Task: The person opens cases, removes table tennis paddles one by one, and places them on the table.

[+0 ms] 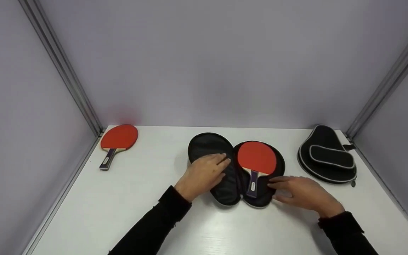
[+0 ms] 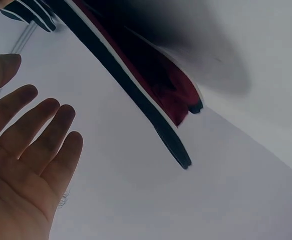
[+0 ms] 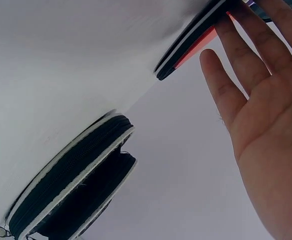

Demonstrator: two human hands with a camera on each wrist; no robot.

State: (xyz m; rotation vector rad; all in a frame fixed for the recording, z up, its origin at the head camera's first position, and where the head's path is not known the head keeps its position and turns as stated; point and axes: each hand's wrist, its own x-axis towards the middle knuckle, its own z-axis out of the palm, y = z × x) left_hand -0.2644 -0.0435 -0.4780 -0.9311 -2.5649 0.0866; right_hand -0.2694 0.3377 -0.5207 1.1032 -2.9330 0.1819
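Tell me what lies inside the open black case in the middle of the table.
The open case holds a red paddle in its right half, handle toward the person. The left hand rests on the left half, hiding part of the lining. The right hand touches the case's right edge.

open case (image 1: 211, 148): black woven cloth, matt, pale piping along the rim; paddle (image 1: 256, 157) inside it: red rubber face, smooth and matt, wooden handle with a dark glossy grip; second paddle (image 1: 118, 139) same red rubber, wood handle; zipped case (image 1: 326, 156): black fabric, grey piping, small metal zip pull; table (image 1: 119, 212): white, smooth, slight sheen; walls: matt grey panels, brushed metal corner strips
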